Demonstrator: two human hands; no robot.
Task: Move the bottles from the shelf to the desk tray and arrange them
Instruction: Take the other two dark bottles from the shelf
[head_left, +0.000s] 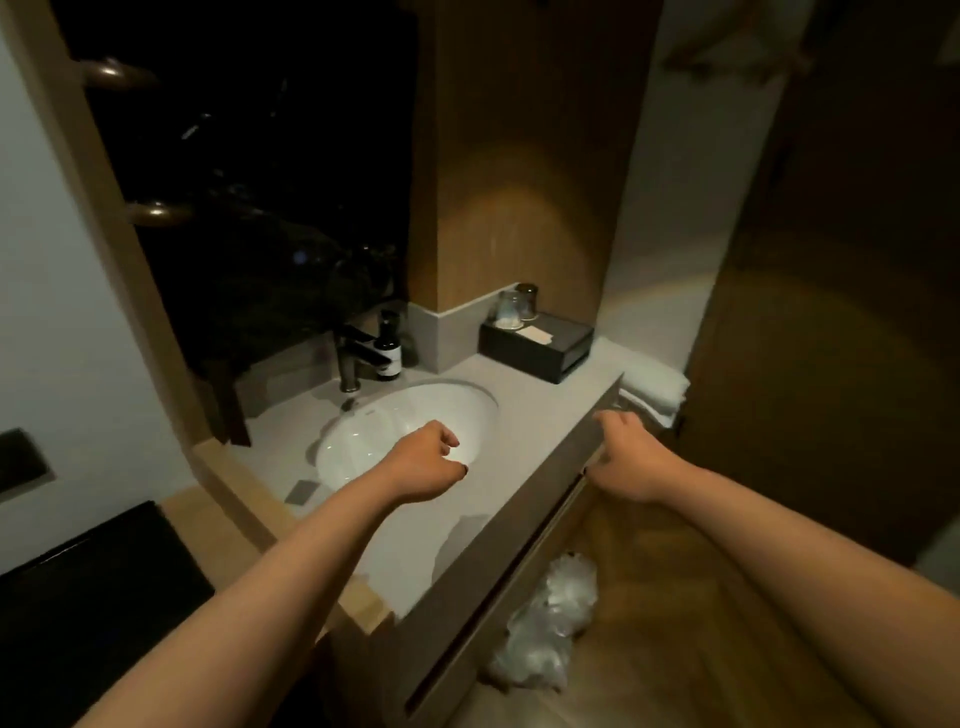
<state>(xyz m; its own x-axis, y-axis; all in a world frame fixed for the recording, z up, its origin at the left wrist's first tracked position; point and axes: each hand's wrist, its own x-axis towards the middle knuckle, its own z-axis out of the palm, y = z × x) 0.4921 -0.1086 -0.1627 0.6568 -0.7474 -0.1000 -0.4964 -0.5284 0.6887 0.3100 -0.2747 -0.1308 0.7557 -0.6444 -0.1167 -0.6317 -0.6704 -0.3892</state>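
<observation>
A dim bathroom vanity is seen from above, and the white basin set into its grey countertop is taken as the landmark. One dark pump bottle with a pale label is seen standing upright on the countertop just behind the basin's far rim, close beside the faucet on its right. Its long axis is vertical, pump upward. No other bottle can be made out, and neither a shelf nor a desk tray can be identified with confidence. To the right of the basin, at the back of the counter, a black tissue box is placed, with two drinking glasses behind it. Folded white towels lie past the counter's right end.

The left hand is held over the basin's near right part, fingers loosely curled inward, with nothing gripped. The right hand is held at the counter's front right edge, well to the right of the basin, partly open; whether the edge is touched cannot be told, and nothing is held in it.

From both hands the bottle lies farther away and to the left, across the basin. The left hand is judged the nearer, so a forward reach over the basin and a sideways grasp round the upright body would be called for.
</observation>
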